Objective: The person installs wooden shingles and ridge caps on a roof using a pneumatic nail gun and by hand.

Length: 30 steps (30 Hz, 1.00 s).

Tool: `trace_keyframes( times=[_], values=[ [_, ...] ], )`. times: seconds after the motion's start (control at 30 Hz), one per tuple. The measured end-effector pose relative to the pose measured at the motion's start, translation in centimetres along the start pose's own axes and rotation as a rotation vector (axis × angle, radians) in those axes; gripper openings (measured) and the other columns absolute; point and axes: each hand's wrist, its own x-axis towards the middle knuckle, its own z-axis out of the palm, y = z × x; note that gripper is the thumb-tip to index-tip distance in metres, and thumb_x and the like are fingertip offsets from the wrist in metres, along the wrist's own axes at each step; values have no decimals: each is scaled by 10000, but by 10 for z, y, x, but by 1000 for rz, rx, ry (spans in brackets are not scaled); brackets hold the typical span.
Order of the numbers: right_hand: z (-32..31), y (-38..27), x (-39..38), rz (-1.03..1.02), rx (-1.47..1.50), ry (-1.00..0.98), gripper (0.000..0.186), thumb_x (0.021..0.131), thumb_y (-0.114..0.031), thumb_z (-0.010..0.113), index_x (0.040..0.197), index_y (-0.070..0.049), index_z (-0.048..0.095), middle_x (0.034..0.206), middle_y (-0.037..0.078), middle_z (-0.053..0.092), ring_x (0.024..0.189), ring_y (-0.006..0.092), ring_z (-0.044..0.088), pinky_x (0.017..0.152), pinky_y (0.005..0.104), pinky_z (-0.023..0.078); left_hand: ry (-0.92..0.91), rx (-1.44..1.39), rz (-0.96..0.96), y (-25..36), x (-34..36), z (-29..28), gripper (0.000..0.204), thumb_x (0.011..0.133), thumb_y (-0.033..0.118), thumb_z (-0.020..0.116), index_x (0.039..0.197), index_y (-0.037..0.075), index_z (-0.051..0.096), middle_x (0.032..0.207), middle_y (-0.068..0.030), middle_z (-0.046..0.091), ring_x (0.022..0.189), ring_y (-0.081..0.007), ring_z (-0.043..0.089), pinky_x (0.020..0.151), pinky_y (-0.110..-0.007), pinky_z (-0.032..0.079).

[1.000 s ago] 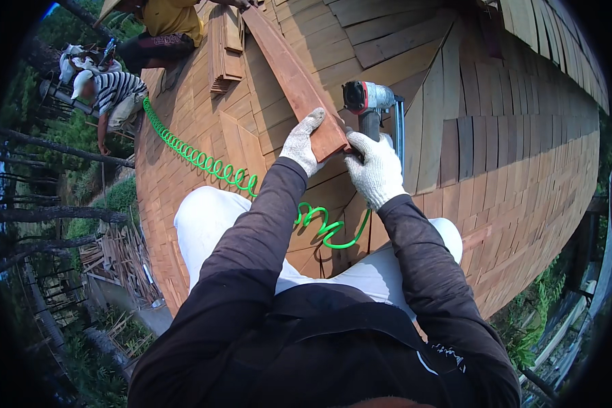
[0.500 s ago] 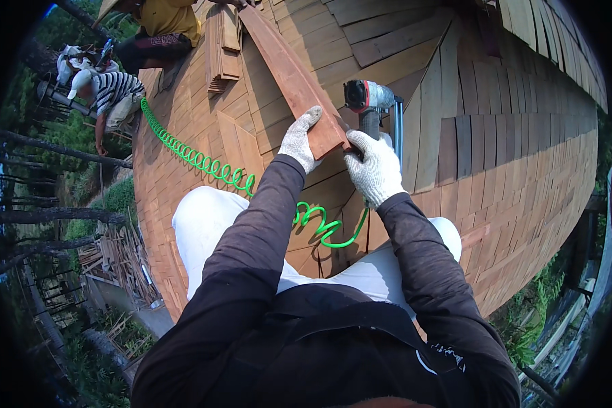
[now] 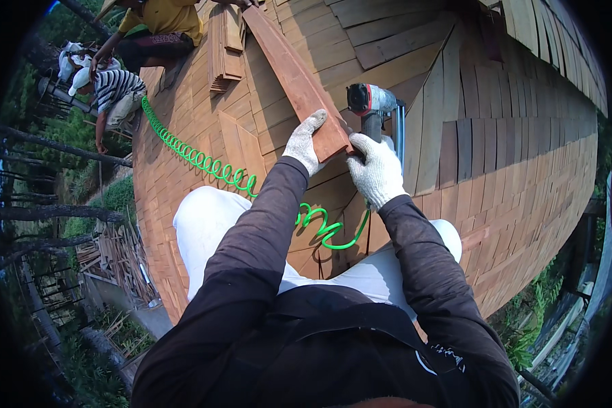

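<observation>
Since the earlier frame, one arm (image 3: 107, 46) of a co-worker in yellow (image 3: 173, 19) has come into sight and is now reaching toward the white cap (image 3: 80, 79) of a co-worker in stripes (image 3: 115, 88). Nearest, white-trousered knees (image 3: 209, 219) are spreading over the roof (image 3: 523, 173), whose brown wooden surface is curving away, part sunlit, part shaded. The left hand (image 3: 304, 143) is gripping the near end of a reddish board (image 3: 296, 78), thumb on top; just beside that end, the right hand (image 3: 376, 168) is grasping the handle of a nail gun (image 3: 381, 100). A green coiled hose (image 3: 192, 156) is trailing leftward across the roof. Farther up, stacked wooden pieces (image 3: 223, 54) are lying left of the board. Beyond the roof's left edge, scrap wood (image 3: 115, 262) is lying heaped, with trees (image 3: 58, 214) standing past it.
</observation>
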Motion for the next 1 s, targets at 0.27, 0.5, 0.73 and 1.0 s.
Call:
trace_keyframes(
  times=[0.27, 0.5, 0.73, 1.0],
  values=[
    [6, 8, 1, -11, 10, 21, 390, 830, -147, 748, 1218, -166, 718, 1064, 225, 702, 963, 427, 696, 850, 474, 567, 19, 13, 26, -3, 0, 2, 316, 994, 228, 664, 1212, 10, 596, 1090, -180, 722, 963, -348, 734, 879, -479, 629],
    [-4, 5, -1, 13, 9, -23, 472, 843, -103, 711, 1310, -164, 678, 1132, 213, 689, 995, 384, 700, 895, 433, 558, 59, 2, 30, -10, 8, -9, 319, 982, 230, 686, 1225, 36, 614, 1083, -160, 728, 961, -335, 739, 872, -480, 632],
    [-41, 12, -6, 40, 207, -46, 774, 844, -45, 695, 1553, -228, 441, 1338, 249, 609, 1191, 435, 646, 1018, 467, 528, 91, -71, -15, -23, 27, -24, 234, 1003, 213, 655, 1188, 69, 652, 1075, -133, 742, 964, -336, 746, 878, -476, 635],
    [-57, 20, -8, 4, 286, -10, 727, 829, -1, 690, 1508, -84, 444, 1464, 178, 541, 1360, 324, 548, 1139, 389, 433, 133, -64, -2, -35, 26, -24, 237, 969, 164, 710, 1181, 58, 691, 1073, -104, 734, 935, -298, 751, 832, -449, 653]
  ],
)
